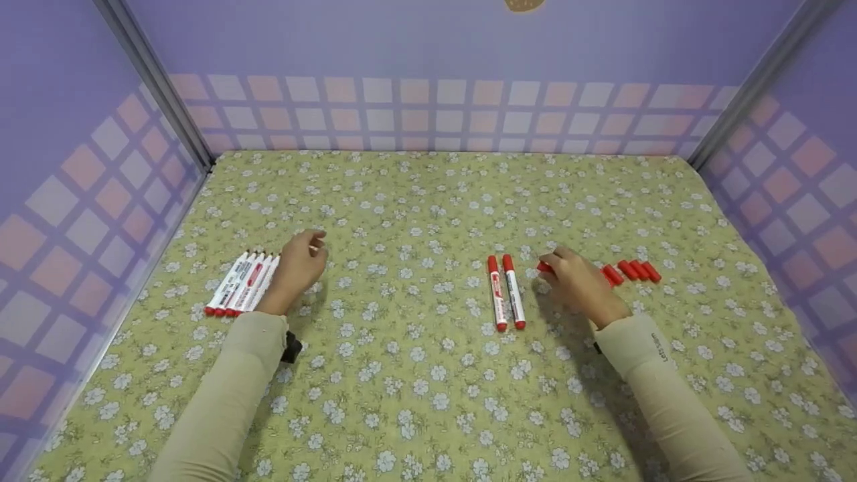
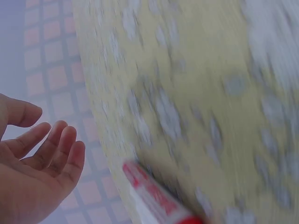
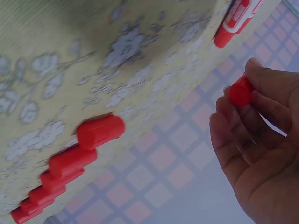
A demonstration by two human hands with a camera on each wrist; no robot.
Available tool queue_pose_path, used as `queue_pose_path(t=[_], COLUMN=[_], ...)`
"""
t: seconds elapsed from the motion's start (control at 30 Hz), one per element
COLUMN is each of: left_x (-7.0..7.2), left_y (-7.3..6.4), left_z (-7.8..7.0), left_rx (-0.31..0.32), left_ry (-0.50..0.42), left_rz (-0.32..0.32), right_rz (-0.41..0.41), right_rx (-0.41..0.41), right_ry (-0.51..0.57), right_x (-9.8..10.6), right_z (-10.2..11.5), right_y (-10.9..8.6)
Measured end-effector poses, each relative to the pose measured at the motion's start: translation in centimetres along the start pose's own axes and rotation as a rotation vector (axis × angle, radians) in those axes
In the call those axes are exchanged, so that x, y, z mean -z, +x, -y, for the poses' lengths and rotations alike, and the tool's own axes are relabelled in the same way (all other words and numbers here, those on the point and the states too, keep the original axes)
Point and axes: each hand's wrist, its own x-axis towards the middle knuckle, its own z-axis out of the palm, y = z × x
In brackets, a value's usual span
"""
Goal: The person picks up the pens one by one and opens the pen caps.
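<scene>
My right hand (image 1: pixel 577 280) pinches a red marker cap (image 3: pixel 241 93) between thumb and fingertips, raised off the cloth. Left of it, two white markers (image 1: pixel 497 298) with red caps on lie side by side. Beyond the right hand, several loose red caps (image 1: pixel 639 270) lie in a row, partly hidden behind it in the head view. My left hand (image 1: pixel 300 264) hovers with fingers loosely bent and nothing in its grasp. Several uncapped white markers (image 1: pixel 242 284) with red ends lie in a row beside that hand, the nearest partly covered by it.
A green flowered cloth (image 1: pixel 402 388) covers the table. Purple walls with a pink and white check pattern (image 1: pixel 415 114) stand at the back and both sides. Grey metal posts (image 1: pixel 161 87) mark the corners.
</scene>
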Motion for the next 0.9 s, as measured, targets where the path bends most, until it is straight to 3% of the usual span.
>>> queue_pose_path(t=[0.37,0.57,0.9], left_x=[-5.4,-8.2,-12.4], left_y=[-0.3,-0.4,-0.1], left_z=[-4.6,-6.8,-9.8], left_rx=[-0.095,-0.108,-0.107], left_ry=[-0.051,-0.1,-0.097], left_rz=[0.168,0.248,0.336], right_rz=[-0.005,0.019,0.077], right_rx=[-0.1,-0.201,-0.319], right_ry=[0.113,0.161,0.217], right_x=[0.7,1.2,2.5], right_z=[-3.7,-5.4,-7.6], right_y=[-0.5,-1.1,-1.4])
